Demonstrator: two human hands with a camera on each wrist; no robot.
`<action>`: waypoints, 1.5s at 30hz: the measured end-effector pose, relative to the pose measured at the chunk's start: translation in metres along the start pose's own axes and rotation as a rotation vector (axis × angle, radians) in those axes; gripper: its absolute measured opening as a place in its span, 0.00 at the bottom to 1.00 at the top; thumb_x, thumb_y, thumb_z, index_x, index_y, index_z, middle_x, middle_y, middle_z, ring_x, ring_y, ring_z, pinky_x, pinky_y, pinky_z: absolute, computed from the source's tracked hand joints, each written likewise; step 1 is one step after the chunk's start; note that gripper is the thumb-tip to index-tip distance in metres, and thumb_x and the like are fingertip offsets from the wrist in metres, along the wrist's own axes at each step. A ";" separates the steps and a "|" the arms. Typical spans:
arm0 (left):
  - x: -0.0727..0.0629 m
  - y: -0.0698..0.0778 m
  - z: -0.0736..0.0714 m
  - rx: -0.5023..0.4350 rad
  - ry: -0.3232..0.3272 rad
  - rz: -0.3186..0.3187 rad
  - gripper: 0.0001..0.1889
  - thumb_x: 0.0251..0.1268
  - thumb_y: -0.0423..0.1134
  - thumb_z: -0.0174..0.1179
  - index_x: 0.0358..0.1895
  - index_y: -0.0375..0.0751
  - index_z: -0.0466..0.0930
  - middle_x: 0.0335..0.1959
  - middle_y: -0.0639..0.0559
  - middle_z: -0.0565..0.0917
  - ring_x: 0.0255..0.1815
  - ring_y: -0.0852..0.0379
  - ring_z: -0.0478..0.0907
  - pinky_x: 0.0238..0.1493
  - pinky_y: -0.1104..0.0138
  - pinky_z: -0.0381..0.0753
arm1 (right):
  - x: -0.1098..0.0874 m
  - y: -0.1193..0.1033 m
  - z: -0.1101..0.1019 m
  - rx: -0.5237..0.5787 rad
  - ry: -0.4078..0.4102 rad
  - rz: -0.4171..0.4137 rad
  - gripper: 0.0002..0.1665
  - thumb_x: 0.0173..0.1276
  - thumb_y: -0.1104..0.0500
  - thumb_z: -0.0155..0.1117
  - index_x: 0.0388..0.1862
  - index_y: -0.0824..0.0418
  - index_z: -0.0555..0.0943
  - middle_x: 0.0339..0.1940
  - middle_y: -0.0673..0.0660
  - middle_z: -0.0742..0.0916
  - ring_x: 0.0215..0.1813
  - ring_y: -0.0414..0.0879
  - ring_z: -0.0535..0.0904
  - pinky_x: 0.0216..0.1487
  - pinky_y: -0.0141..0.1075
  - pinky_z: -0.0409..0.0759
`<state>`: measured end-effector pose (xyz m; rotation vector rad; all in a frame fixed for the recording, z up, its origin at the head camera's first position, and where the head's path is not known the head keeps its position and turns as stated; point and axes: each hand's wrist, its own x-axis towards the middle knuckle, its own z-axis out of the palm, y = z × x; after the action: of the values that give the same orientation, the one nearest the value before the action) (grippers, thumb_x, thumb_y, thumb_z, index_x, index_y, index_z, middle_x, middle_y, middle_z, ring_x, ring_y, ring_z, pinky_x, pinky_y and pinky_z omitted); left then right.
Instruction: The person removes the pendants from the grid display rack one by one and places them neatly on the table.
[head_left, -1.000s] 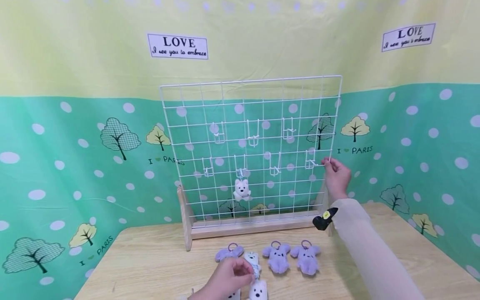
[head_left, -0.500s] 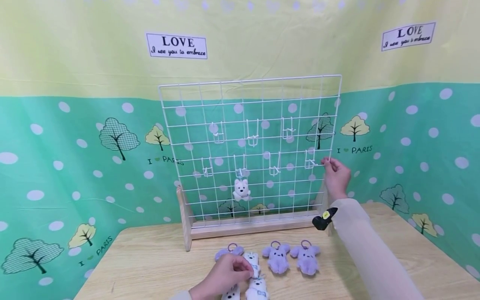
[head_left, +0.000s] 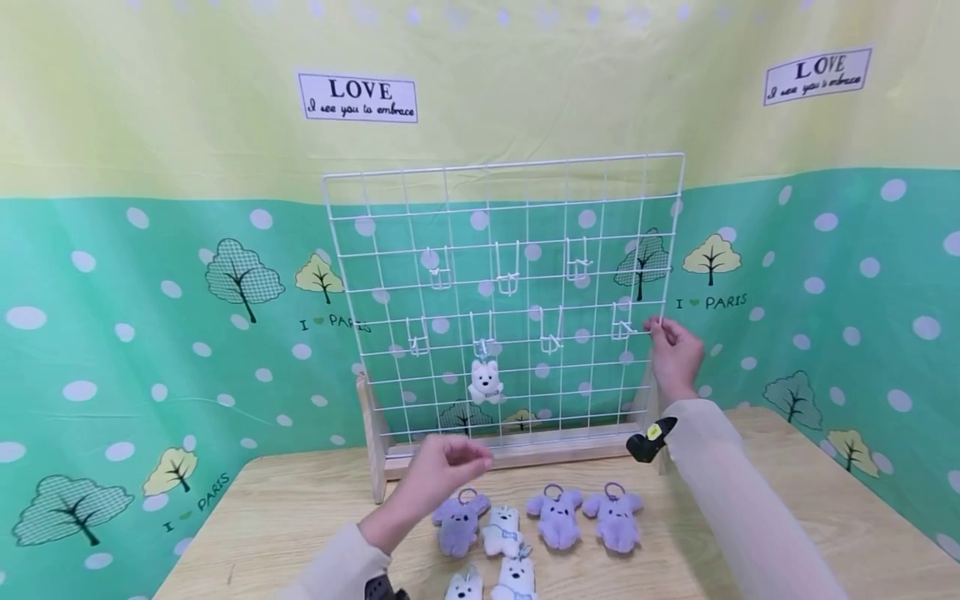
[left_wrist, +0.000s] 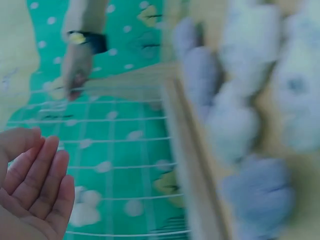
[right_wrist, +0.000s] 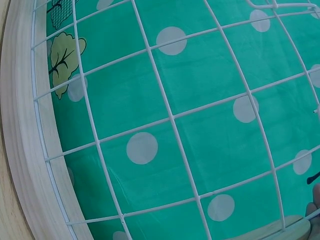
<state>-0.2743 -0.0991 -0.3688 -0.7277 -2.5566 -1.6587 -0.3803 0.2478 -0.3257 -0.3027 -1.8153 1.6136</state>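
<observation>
My right hand pinches the right side wire of a white wire grid rack; only a sliver of its fingers shows in the right wrist view. Low in front of the rack, above the table, hovers my left hand. Its fingers bend loosely, and the left wrist view shows nothing in the palm. A white bear plush keychain hangs from a middle hook in the lower row. On the table lie purple plush keychains and white bear plush keychains, blurred in the left wrist view.
Several white hooks stick out from the grid in two rows. A wooden base holds the rack upright on the wooden table. Behind it hangs a green and yellow curtain with trees and dots.
My left hand has risen from among the plush keychains towards the rack, uncovering the left purple one. My right hand keeps its grip on the rack's side.
</observation>
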 end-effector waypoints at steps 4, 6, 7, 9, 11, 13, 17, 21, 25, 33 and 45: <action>0.019 0.019 -0.011 -0.001 0.130 0.035 0.07 0.58 0.37 0.64 0.38 0.40 0.84 0.33 0.50 0.86 0.32 0.58 0.80 0.36 0.64 0.83 | 0.000 0.000 -0.001 0.007 0.001 0.005 0.19 0.72 0.51 0.54 0.57 0.57 0.78 0.55 0.54 0.84 0.56 0.42 0.78 0.58 0.32 0.75; 0.028 0.026 -0.014 0.003 0.203 0.047 0.07 0.59 0.36 0.64 0.39 0.39 0.84 0.34 0.50 0.86 0.33 0.58 0.81 0.36 0.66 0.82 | 0.001 0.000 -0.001 0.006 0.003 0.004 0.19 0.72 0.51 0.54 0.57 0.57 0.78 0.55 0.54 0.84 0.56 0.42 0.78 0.58 0.32 0.75; 0.033 0.027 -0.014 0.008 0.239 0.053 0.07 0.59 0.36 0.64 0.39 0.39 0.84 0.34 0.49 0.86 0.33 0.59 0.81 0.36 0.67 0.82 | 0.001 0.000 -0.001 0.004 0.003 -0.003 0.19 0.72 0.51 0.54 0.56 0.58 0.78 0.55 0.54 0.84 0.56 0.42 0.78 0.58 0.32 0.76; 0.041 0.029 -0.013 0.024 0.309 0.064 0.07 0.60 0.35 0.64 0.40 0.37 0.84 0.35 0.49 0.86 0.33 0.59 0.81 0.35 0.69 0.81 | 0.001 0.001 0.000 -0.003 0.001 -0.016 0.19 0.72 0.51 0.54 0.56 0.58 0.78 0.55 0.55 0.84 0.56 0.42 0.78 0.58 0.32 0.76; 0.049 0.028 -0.012 0.032 0.368 0.059 0.08 0.60 0.35 0.64 0.41 0.37 0.84 0.36 0.49 0.86 0.34 0.59 0.81 0.36 0.70 0.81 | 0.001 0.002 0.000 -0.006 -0.003 -0.021 0.19 0.72 0.52 0.54 0.57 0.58 0.78 0.55 0.55 0.83 0.57 0.43 0.78 0.58 0.32 0.75; 0.057 0.027 -0.010 0.030 0.422 0.055 0.08 0.60 0.35 0.64 0.42 0.38 0.84 0.36 0.50 0.86 0.35 0.58 0.80 0.36 0.70 0.81 | 0.001 0.002 0.001 -0.006 -0.006 -0.024 0.19 0.72 0.51 0.54 0.57 0.58 0.78 0.55 0.55 0.83 0.57 0.43 0.78 0.58 0.32 0.75; 0.073 0.025 -0.008 -0.001 0.504 0.051 0.09 0.60 0.37 0.63 0.43 0.40 0.83 0.37 0.50 0.86 0.36 0.57 0.80 0.38 0.68 0.81 | 0.002 0.003 0.001 -0.001 -0.001 -0.011 0.19 0.72 0.50 0.54 0.56 0.57 0.78 0.55 0.54 0.84 0.56 0.42 0.78 0.58 0.32 0.75; 0.085 0.023 -0.007 -0.031 0.573 0.046 0.10 0.61 0.37 0.63 0.45 0.40 0.83 0.40 0.50 0.85 0.38 0.56 0.80 0.40 0.65 0.82 | 0.002 0.002 0.002 0.006 0.003 -0.010 0.19 0.72 0.51 0.54 0.56 0.57 0.78 0.54 0.54 0.84 0.56 0.42 0.78 0.58 0.32 0.76; 0.093 0.024 -0.007 -0.022 0.602 0.054 0.10 0.61 0.37 0.64 0.44 0.41 0.83 0.41 0.50 0.85 0.39 0.55 0.81 0.40 0.64 0.82 | 0.002 0.002 0.002 0.006 0.009 -0.012 0.19 0.72 0.51 0.54 0.56 0.57 0.78 0.54 0.54 0.84 0.55 0.42 0.78 0.57 0.31 0.76; 0.104 0.024 -0.006 -0.017 0.589 0.049 0.06 0.60 0.35 0.63 0.40 0.39 0.84 0.36 0.48 0.86 0.38 0.55 0.81 0.39 0.66 0.82 | 0.002 0.002 0.001 0.000 0.007 -0.016 0.20 0.72 0.50 0.53 0.56 0.57 0.79 0.54 0.54 0.84 0.55 0.42 0.78 0.57 0.32 0.76; 0.103 0.023 -0.009 -0.057 0.541 0.022 0.05 0.61 0.35 0.63 0.38 0.39 0.84 0.35 0.48 0.85 0.36 0.56 0.80 0.37 0.69 0.81 | 0.001 0.006 0.000 -0.015 0.006 -0.036 0.20 0.72 0.49 0.53 0.55 0.57 0.79 0.54 0.54 0.84 0.56 0.42 0.78 0.58 0.33 0.76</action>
<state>-0.3593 -0.0606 -0.3192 -0.2524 -2.1208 -1.6447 -0.3830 0.2494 -0.3308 -0.2797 -1.8191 1.5730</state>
